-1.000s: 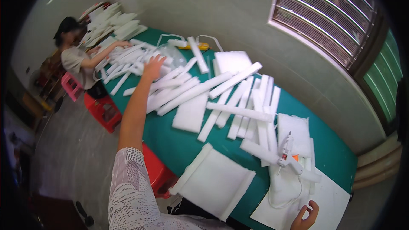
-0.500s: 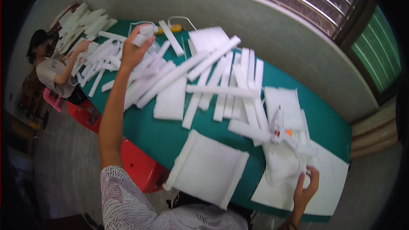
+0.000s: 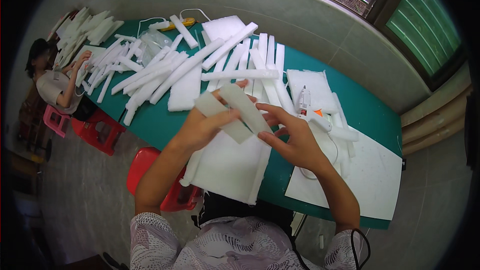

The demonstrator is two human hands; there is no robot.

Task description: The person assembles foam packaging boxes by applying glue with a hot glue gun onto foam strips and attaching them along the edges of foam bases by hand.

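Above the near edge of the green table, my two hands meet over a pale, flat foam strip [image 3: 243, 106]. My left hand [image 3: 196, 129] is closed on it, thumb pressed on a second flat length [image 3: 232, 129]; whether these are two strips or one folded over I cannot tell. My right hand [image 3: 296, 139] pinches the lower right end between thumb and fingers. Below my hands lies a square white foam panel [image 3: 227, 172] with raised foam strips along its two sides, partly hidden by my left hand and forearm. A white glue gun [image 3: 304, 104] rests to the right, beyond my right hand.
Many loose white foam strips [image 3: 185, 72] cover the table's far side [image 3: 345, 90]. A large white board [image 3: 370, 180] lies at right, with the glue gun's cord on it. Red stools [image 3: 142, 167] stand at left. A co-worker [image 3: 57, 87] sits at the far left end.
My left hand has come down from the upper left with the pale foam piece, which is now spread out. My right hand has moved from the white board to meet it.
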